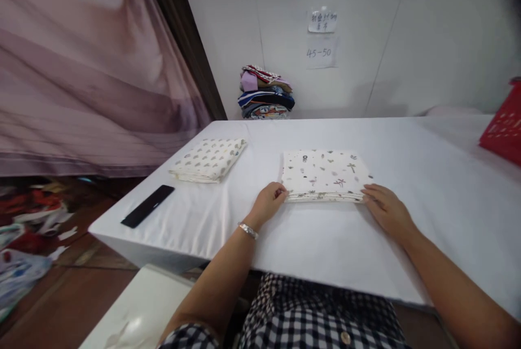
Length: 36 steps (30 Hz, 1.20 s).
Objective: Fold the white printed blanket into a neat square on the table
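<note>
A folded white cloth (325,172) with small plant prints lies flat on the white-covered table (325,251), its stacked layers showing along the near edge. My left hand (269,201) is closed at its near left corner, thumb and fingers pinching the layers. At the near right corner, my right hand (385,209) grips the edge between thumb and fingers. Further left rests a second folded cloth (209,159), white with grey-green motifs, apart from both hands.
A black flat object (148,206) lies near the table's left edge. Against the wall stands a pile of folded fabrics (266,94). A red basket (504,124) is at the far right. A pink curtain (93,67) hangs at left; a white stool-like surface (142,305) is below.
</note>
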Motion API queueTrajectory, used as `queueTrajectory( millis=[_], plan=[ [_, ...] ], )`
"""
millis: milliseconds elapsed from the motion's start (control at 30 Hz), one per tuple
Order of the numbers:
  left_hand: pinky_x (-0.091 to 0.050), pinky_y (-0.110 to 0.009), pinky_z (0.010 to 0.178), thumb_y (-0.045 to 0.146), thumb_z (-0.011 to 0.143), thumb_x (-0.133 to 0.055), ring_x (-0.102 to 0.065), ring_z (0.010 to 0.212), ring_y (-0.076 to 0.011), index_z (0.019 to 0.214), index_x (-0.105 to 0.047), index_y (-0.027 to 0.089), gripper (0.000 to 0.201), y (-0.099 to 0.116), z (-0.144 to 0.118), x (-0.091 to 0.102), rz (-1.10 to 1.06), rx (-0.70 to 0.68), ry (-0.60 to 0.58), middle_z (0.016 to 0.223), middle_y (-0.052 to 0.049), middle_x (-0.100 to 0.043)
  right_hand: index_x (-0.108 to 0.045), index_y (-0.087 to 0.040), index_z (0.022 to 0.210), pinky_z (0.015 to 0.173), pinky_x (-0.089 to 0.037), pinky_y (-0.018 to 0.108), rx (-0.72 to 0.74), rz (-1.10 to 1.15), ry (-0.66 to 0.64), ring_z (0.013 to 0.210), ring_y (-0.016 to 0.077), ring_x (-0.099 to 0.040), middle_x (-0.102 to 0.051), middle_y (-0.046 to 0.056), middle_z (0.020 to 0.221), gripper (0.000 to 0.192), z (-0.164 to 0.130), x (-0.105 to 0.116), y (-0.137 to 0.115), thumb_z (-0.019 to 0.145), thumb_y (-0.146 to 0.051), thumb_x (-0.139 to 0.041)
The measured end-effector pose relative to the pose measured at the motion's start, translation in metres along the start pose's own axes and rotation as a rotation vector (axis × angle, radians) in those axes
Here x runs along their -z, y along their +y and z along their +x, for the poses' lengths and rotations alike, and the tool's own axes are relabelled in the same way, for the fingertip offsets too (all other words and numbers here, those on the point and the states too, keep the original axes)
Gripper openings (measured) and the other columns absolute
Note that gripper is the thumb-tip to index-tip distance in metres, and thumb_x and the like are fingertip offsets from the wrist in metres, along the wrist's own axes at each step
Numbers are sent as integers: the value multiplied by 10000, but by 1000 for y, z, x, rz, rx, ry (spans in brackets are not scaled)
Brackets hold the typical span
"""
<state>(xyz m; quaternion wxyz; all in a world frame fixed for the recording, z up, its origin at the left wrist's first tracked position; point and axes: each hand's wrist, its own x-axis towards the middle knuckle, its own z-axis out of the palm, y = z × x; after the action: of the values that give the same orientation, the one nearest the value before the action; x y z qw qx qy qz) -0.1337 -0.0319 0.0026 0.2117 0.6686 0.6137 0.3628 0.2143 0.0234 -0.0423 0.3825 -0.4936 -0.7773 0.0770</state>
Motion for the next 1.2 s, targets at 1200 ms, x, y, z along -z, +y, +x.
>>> queueTrajectory(
  millis=[1200],
  plan=[
    [-448, -315, 685, 336, 812, -557, -517, 698, -143, 570, -503, 192, 287, -1, 27, -3, 34, 35, 130, 734, -8, -519, -656, -255, 1088, 1049, -368, 486, -56, 10, -36, 1246, 272, -448, -592, 47, 1241, 341, 2, 3, -11, 871, -422, -454]
  ],
)
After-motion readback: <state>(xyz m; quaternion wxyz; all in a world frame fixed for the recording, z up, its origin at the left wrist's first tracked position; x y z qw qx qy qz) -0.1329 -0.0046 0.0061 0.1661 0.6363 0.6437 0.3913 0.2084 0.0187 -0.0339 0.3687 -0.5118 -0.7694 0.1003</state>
